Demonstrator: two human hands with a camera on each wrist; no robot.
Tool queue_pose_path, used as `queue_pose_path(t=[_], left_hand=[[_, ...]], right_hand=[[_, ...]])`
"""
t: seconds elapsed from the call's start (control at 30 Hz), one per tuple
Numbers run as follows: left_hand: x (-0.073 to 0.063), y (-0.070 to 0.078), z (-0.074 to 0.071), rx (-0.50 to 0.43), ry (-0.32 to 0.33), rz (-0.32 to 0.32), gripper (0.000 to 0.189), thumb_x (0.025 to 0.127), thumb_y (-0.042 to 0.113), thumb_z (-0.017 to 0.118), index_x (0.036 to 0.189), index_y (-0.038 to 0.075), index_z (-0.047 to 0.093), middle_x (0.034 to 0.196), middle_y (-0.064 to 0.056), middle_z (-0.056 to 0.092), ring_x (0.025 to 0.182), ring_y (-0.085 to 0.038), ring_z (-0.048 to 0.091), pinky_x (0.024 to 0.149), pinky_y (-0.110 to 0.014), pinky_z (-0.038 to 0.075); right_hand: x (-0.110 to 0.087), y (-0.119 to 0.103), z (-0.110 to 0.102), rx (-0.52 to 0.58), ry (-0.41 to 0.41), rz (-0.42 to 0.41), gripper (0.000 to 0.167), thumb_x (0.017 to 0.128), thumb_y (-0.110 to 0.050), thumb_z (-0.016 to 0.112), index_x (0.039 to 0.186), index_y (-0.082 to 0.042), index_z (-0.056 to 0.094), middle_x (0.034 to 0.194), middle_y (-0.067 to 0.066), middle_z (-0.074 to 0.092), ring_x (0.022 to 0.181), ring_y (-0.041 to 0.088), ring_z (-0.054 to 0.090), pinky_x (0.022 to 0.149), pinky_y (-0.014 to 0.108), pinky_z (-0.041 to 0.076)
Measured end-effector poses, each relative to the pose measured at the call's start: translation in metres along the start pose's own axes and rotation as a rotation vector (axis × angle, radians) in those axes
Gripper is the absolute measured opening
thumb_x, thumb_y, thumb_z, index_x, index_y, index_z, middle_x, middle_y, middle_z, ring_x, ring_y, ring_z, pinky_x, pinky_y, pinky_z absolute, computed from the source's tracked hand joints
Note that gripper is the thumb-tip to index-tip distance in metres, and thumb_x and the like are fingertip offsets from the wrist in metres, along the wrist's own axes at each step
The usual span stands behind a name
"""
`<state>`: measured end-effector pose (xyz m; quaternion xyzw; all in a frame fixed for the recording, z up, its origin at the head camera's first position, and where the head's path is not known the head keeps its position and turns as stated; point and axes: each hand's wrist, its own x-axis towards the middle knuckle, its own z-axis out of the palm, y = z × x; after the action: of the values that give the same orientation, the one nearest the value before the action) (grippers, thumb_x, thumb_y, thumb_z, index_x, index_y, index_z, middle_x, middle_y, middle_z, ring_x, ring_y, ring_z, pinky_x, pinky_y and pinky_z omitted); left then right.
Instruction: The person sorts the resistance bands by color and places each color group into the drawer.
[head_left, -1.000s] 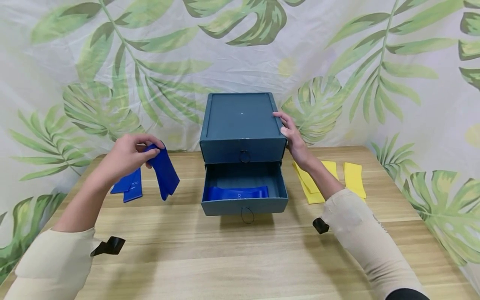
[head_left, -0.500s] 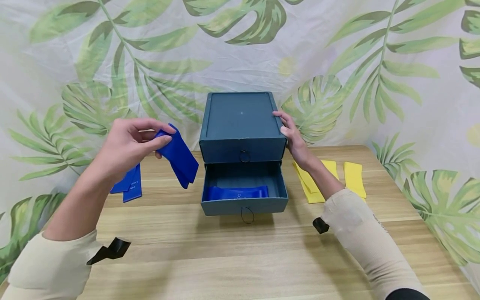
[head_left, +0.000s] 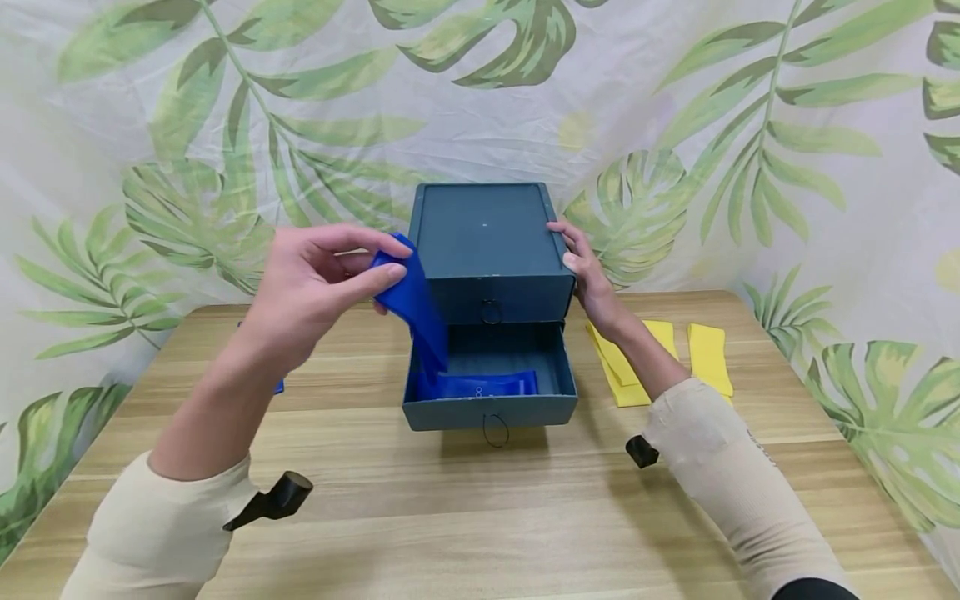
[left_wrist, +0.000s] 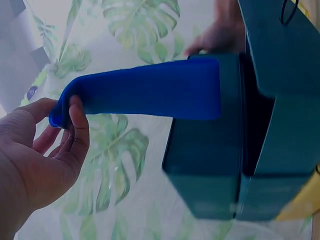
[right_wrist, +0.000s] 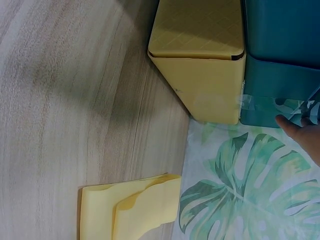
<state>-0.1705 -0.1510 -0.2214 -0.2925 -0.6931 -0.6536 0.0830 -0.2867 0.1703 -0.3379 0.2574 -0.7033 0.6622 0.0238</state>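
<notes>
My left hand (head_left: 307, 292) pinches one end of a blue resistance band (head_left: 420, 308) between thumb and fingers. The band hangs down over the left side of a pulled-out drawer (head_left: 450, 414). Inside that drawer lies another blue resistance band (head_left: 495, 385) with white print. The left wrist view shows the held band (left_wrist: 150, 92) stretched out flat, overlapping the dark teal drawer cabinet (head_left: 483, 225). On the cabinet's right top edge rests my right hand (head_left: 588, 271), fingertips on the top, palm along the side.
Yellow resistance bands (head_left: 652, 337) lie right of the cabinet, partly behind my right forearm. Blue bands on the left are mostly hidden by my left arm. A yellow box (right_wrist: 205, 85) adjoins the teal cabinet in the right wrist view. Behind stands a leaf-patterned cloth (head_left: 300, 125).
My left hand has carried the blue resistance band rightward from the table's left side, first rising, to over the open drawer. My right hand has stayed on the cabinet.
</notes>
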Motion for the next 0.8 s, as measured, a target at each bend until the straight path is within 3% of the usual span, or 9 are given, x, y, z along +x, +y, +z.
queue_pose_path(t=[0.23, 0.37, 0.6, 0.8], left_hand=[[0.007, -0.008, 0.03, 0.204, -0.099, 0.015, 0.015, 0.092, -0.006, 0.073, 0.107, -0.007, 0.075, 0.069, -0.006, 0.07, 0.062, -0.021, 0.067, 0.061, -0.028, 0.055], [0.013, -0.013, 0.045, 0.216, -0.152, 0.034, 0.017, 0.092, -0.005, 0.074, 0.109, -0.007, 0.075, 0.074, -0.008, 0.071, 0.063, -0.021, 0.067, 0.067, -0.031, 0.06], [0.02, -0.022, 0.066, 0.252, -0.219, 0.102, 0.017, 0.091, -0.004, 0.075, 0.107, -0.004, 0.077, 0.076, -0.006, 0.071, 0.063, -0.025, 0.068, 0.064, -0.031, 0.058], [0.026, -0.03, 0.081, 0.248, -0.266, 0.093, 0.018, 0.091, -0.002, 0.075, 0.109, -0.005, 0.077, 0.074, -0.005, 0.07, 0.061, -0.02, 0.066, 0.063, -0.031, 0.057]], right_hand=[[0.0, 0.0, -0.001, -0.005, -0.003, 0.007, 0.071, 0.097, -0.039, 0.036, 0.16, -0.007, 0.026, 0.172, 0.009, 0.007, 0.152, 0.037, 0.021, 0.117, 0.066, 0.02], [0.0, 0.002, -0.001, -0.001, -0.004, 0.012, 0.07, 0.097, -0.038, 0.035, 0.159, -0.007, 0.026, 0.172, 0.009, 0.007, 0.152, 0.038, 0.021, 0.117, 0.067, 0.019], [0.001, 0.002, 0.0, 0.004, 0.0, 0.017, 0.069, 0.097, -0.039, 0.035, 0.159, -0.01, 0.026, 0.17, 0.012, 0.01, 0.149, 0.039, 0.024, 0.116, 0.067, 0.022], [0.002, 0.002, -0.001, 0.006, -0.004, 0.016, 0.067, 0.098, -0.039, 0.035, 0.159, -0.012, 0.027, 0.169, 0.013, 0.012, 0.148, 0.04, 0.025, 0.117, 0.067, 0.023]])
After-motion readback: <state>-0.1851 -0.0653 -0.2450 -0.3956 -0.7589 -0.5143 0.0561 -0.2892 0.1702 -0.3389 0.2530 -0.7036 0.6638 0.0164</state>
